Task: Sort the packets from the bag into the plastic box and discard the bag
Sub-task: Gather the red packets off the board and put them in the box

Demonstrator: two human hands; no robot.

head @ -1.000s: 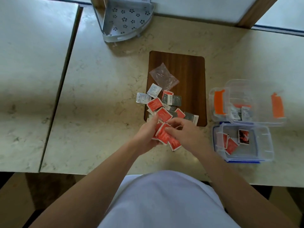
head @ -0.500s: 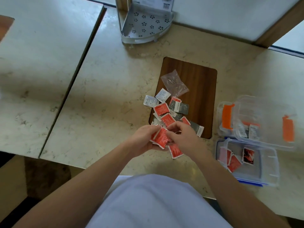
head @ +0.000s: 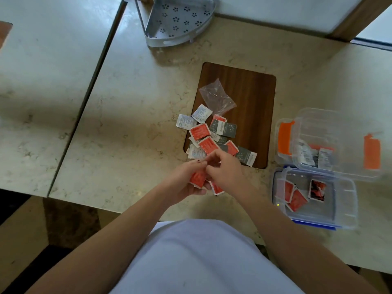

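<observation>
at the frame's centre my left hand (head: 186, 179) gripped red packets (head: 197, 178), my right hand (head: 224, 170) pinched one, the bag (head: 216, 97) lay above, the plastic box (head: 314, 196) sat right.

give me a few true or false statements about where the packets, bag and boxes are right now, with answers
1. The crumpled clear plastic bag lies on the dark brown wooden board. True.
2. The left hand holds red square packets. True.
3. The clear plastic box with blue edges is empty. False: it holds red packets and one dark packet.
4. The grey perforated corner shelf has packets in it. False: none show in it.
5. The clear plastic box with orange clips holds white packets. True.
6. The right hand reaches into a box. False: it is by the left hand at the pile.
</observation>
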